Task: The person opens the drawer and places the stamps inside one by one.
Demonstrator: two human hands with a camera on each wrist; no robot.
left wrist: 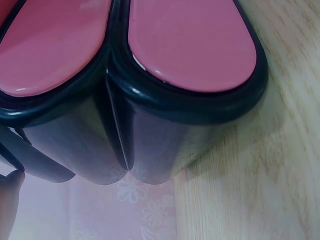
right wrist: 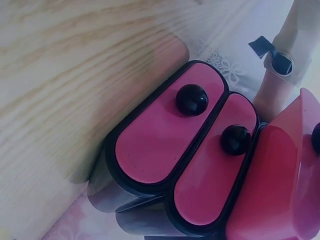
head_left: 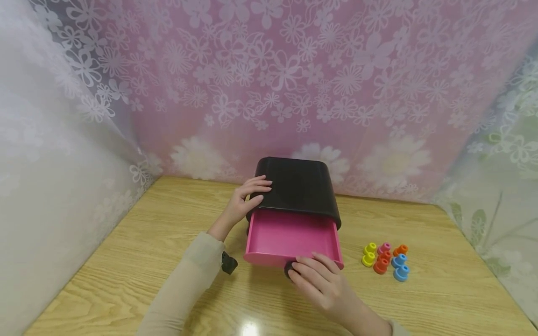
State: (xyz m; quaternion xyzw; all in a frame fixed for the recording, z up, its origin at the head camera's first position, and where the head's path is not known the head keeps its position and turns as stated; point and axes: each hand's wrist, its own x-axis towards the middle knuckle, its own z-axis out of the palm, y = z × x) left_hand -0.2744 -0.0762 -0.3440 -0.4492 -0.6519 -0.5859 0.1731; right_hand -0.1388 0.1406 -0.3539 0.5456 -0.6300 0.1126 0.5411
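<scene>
A black cabinet [head_left: 296, 184] with pink drawers stands on the table. Its top drawer [head_left: 294, 233] is pulled out toward me, and the inside is bare pink. My left hand [head_left: 245, 198] rests on the cabinet's upper left side, fingers extended over the top. At the drawer's front, my right hand [head_left: 319, 282] has its fingers round the black knob [head_left: 289, 269], fingertips by the front rim; the thumb is hidden. In the right wrist view, two lower drawers [right wrist: 160, 135] are closed, each with a round black knob.
Several small coloured pegs [head_left: 381, 266], yellow, pink, red, orange and blue, stand grouped to the right of the cabinet on the wooden table [head_left: 126, 280]. A flowered pink curtain [head_left: 273, 84] hangs behind, with pale sheets at both sides.
</scene>
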